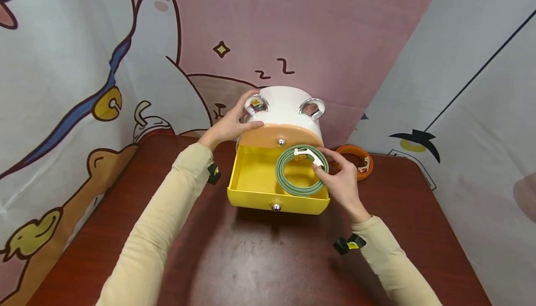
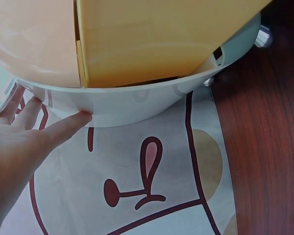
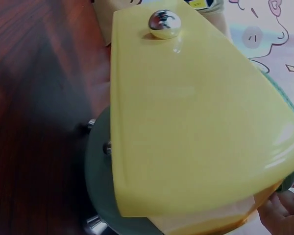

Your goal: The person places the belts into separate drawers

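Note:
A small white cabinet (image 1: 284, 103) with an orange upper drawer front (image 1: 274, 135) stands at the back of the table. Its yellow lower drawer (image 1: 255, 198) is pulled out. My left hand (image 1: 230, 124) rests against the cabinet's upper left side, beside one chrome ring ear; in the left wrist view its fingertips (image 2: 83, 116) touch the white shell. With thumb and fingers, my right hand (image 1: 344, 182) pinches a coiled green belt (image 1: 282, 180) at its pale buckle side. The coil overlaps the drawer's right half. In the right wrist view the yellow drawer (image 3: 196, 117) hides most of the belt.
An orange coiled belt (image 1: 368, 173) lies on the dark red wooden table (image 1: 402, 213), just behind my right hand. Behind the cabinet hangs a cartoon-printed cloth (image 1: 335, 27), which also covers both sides. Silver knobs and short feet stick out from the cabinet.

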Available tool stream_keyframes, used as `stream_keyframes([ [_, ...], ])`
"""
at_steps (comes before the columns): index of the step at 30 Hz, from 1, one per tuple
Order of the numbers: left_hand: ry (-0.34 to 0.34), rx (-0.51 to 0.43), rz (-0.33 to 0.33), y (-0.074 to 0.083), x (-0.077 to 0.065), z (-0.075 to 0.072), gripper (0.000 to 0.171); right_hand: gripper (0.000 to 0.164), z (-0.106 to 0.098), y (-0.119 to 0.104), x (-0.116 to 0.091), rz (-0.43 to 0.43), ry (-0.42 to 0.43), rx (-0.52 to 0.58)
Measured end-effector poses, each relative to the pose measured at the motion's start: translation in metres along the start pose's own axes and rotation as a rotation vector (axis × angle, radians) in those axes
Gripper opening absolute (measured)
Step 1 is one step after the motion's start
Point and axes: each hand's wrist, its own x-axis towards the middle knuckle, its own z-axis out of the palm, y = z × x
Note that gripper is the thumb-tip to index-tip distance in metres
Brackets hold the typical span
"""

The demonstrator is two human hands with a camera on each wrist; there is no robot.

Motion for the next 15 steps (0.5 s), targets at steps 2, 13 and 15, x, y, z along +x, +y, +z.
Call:
stream_keyframes([
  [2, 0.000, 0.003, -0.006, 0.000, 0.000, 0.000, 0.077, 0.037, 0.002, 0.002, 0.000, -0.028, 0.002, -0.030],
  [13, 0.002, 0.004, -0.014, 0.000, 0.000, 0.000, 0.078, 0.038, 0.011, 0.035, 0.005, -0.101, -0.012, -0.126],
  [15, 0.004, 0.009, -0.020, 0.000, 0.000, 0.000, 0.078, 0.038, 0.012, 0.036, 0.006, -0.113, -0.018, -0.143],
])
